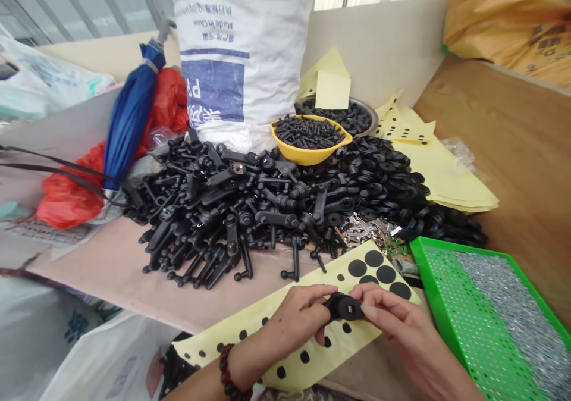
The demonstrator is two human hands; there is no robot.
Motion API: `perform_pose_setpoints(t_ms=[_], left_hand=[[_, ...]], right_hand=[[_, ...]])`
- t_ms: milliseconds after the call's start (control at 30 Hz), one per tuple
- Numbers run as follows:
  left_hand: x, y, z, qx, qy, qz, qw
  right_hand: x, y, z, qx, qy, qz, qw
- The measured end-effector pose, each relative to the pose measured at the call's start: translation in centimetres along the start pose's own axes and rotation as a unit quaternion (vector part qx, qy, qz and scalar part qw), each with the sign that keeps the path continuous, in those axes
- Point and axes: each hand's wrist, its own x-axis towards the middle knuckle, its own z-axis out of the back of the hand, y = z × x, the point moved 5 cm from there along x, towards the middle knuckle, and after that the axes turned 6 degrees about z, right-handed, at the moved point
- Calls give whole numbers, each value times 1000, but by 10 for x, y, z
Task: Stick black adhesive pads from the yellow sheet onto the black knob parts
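My left hand [297, 318] pinches a black plastic crank handle [348, 308], its round head facing up with a small slot in the middle. At the other side of that head, the thumb and fingers of my right hand [395, 318] close on its edge. The rest of the part is hidden by my left fingers. Below both hands lies a pale yellow sticker sheet [312, 362] with black round dots, large ones at its far right end. Just beyond, a big heap of black crank handles [232, 210] covers the table.
A yellow bowl [307, 154] of black screw-like parts stands behind the heap, before a white sack [263, 50]. On the right is a green perforated tray [464, 329] with small metal pieces. Metal clips [368, 231], more yellow sheets [450, 178] and a blue umbrella [129, 118] lie around.
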Motion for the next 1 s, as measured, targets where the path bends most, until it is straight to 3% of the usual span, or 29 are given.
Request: perform_pose_setpoints(t_ms=[233,800,1000], left_hand=[[-9,-18,1,33,-2,4,999],[-9,-18,-2,77,-10,-45,996],[-6,-7,0,73,-17,-16,997]], right_hand=[[2,-3,0,3,-8,5,1000],[3,-6,1,-22,20,31,999],[1,-4,-2,-20,0,27,999]])
